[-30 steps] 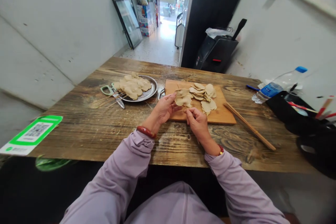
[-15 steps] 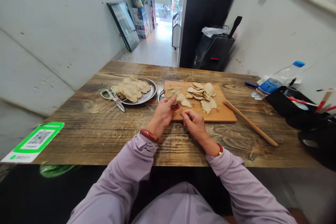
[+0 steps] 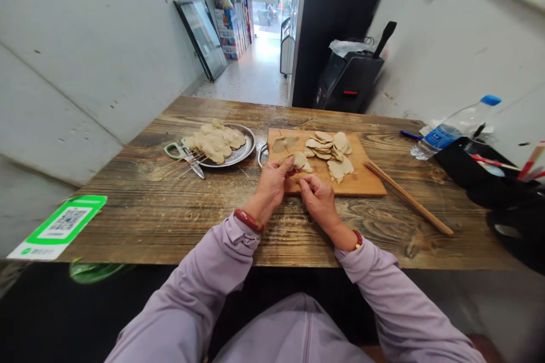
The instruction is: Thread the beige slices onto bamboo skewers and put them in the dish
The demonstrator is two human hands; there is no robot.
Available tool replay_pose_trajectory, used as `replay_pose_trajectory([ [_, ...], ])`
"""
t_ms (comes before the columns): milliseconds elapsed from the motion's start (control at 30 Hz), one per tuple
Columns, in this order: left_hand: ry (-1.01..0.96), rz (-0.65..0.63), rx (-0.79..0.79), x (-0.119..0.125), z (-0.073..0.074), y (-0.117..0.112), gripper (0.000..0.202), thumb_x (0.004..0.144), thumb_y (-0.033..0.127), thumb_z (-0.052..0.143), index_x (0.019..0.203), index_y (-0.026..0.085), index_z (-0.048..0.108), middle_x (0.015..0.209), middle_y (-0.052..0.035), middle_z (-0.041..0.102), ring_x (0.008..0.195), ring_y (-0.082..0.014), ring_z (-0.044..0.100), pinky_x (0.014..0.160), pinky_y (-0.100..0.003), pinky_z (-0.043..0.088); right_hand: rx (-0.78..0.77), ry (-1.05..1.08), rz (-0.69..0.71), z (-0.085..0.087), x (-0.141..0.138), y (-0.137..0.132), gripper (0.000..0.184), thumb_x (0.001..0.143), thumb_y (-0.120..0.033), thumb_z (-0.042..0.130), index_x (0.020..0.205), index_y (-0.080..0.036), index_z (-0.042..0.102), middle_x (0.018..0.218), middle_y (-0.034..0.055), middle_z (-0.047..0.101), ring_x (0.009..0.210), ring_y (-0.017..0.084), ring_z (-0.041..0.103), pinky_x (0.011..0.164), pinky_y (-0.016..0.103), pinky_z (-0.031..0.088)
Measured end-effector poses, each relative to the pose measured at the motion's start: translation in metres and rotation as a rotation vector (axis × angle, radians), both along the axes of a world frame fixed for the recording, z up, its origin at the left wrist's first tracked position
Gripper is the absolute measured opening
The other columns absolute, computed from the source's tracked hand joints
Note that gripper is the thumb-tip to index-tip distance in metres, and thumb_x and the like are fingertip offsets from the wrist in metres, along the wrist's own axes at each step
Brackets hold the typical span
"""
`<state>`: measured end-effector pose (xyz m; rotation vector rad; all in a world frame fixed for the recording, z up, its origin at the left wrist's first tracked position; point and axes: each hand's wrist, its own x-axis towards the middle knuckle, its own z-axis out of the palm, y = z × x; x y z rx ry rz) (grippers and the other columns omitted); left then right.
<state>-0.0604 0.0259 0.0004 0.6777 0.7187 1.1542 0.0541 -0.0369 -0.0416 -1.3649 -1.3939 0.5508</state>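
Note:
My left hand (image 3: 273,181) is closed, its thumb and fingers pinching a flat beige slice (image 3: 300,160) at the near left of the cutting board. Another beige slice (image 3: 284,144) sits farther up on a thin wooden skewer (image 3: 298,174). My right hand (image 3: 318,197) is closed in a pinch around the skewer's lower end. Several loose slices (image 3: 326,146) lie piled on the wooden cutting board (image 3: 366,181), with a smaller group (image 3: 339,169) in front of them. Loaded skewers (image 3: 215,140) rest on a round metal plate (image 3: 246,154) to the left.
Scissors (image 3: 174,151) with pale green handles lie beside the plate. A bundle of wooden skewers (image 3: 409,198) stretches from the board's right edge. Farther right are a water bottle (image 3: 443,135) and a black holder (image 3: 455,167). A QR-code card (image 3: 59,227) lies at the table's left.
Both hands have shifted slightly right. The far slice now shows flatter and tilted on the skewer, clear of my left fingers, which pinch the nearer slice. The view has moved a little.

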Motion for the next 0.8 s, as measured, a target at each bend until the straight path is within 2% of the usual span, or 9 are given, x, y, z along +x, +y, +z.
replay_pose_trajectory([
  [267,0.024,-0.083,0.062,0.007,-0.008,-0.008,0.029,0.070,0.039,0.091,0.079,0.015,0.076,0.072,-0.0021,0.073,0.071,-0.0136,0.067,0.072,-0.025,0.053,-0.018,0.070,-0.006,0.004,0.002,0.000,0.032,0.095,-0.048,0.055,0.084,-0.021,0.067,0.048,-0.0055,0.051,0.044,0.013,0.046,0.050,0.027,0.037],
  [433,0.006,-0.150,0.035,0.003,-0.001,-0.007,0.029,0.072,0.038,0.089,0.083,0.015,0.074,0.078,-0.0023,0.074,0.070,-0.0115,0.066,0.068,-0.022,0.052,-0.015,0.103,-0.029,0.007,0.003,-0.001,0.033,0.094,-0.050,0.056,0.084,-0.020,0.067,0.049,-0.0052,0.052,0.046,0.012,0.047,0.049,0.026,0.037],
  [500,0.017,-0.112,0.015,-0.003,0.005,-0.002,0.029,0.076,0.040,0.086,0.088,0.016,0.073,0.083,-0.0024,0.075,0.071,-0.0115,0.067,0.067,-0.022,0.051,-0.023,0.108,-0.026,0.007,0.003,-0.001,0.033,0.094,-0.050,0.056,0.083,-0.021,0.066,0.049,-0.0055,0.052,0.045,0.012,0.047,0.049,0.025,0.036],
  [633,0.033,0.039,0.029,-0.019,0.012,0.014,0.028,0.081,0.040,0.082,0.091,0.018,0.070,0.089,-0.0029,0.076,0.073,-0.0110,0.068,0.068,-0.022,0.051,-0.056,0.108,0.033,0.005,0.001,-0.003,0.035,0.094,-0.051,0.057,0.077,-0.022,0.063,0.047,-0.0059,0.052,0.043,0.011,0.046,0.049,0.025,0.035],
  [700,0.047,0.092,0.055,-0.025,0.013,0.020,0.027,0.081,0.039,0.082,0.091,0.018,0.070,0.089,-0.0017,0.076,0.073,-0.0108,0.068,0.070,-0.022,0.051,-0.083,0.094,0.057,0.004,0.001,-0.004,0.035,0.093,-0.053,0.059,0.076,-0.022,0.063,0.047,-0.0059,0.052,0.042,0.011,0.045,0.048,0.025,0.034],
  [800,0.108,0.107,0.079,-0.031,0.012,0.027,0.026,0.078,0.038,0.084,0.088,0.017,0.071,0.082,-0.0010,0.075,0.070,-0.0107,0.067,0.069,-0.022,0.049,-0.101,0.088,0.076,0.002,0.001,-0.006,0.036,0.092,-0.054,0.060,0.077,-0.022,0.064,0.047,-0.0057,0.052,0.041,0.011,0.045,0.047,0.025,0.033],
])
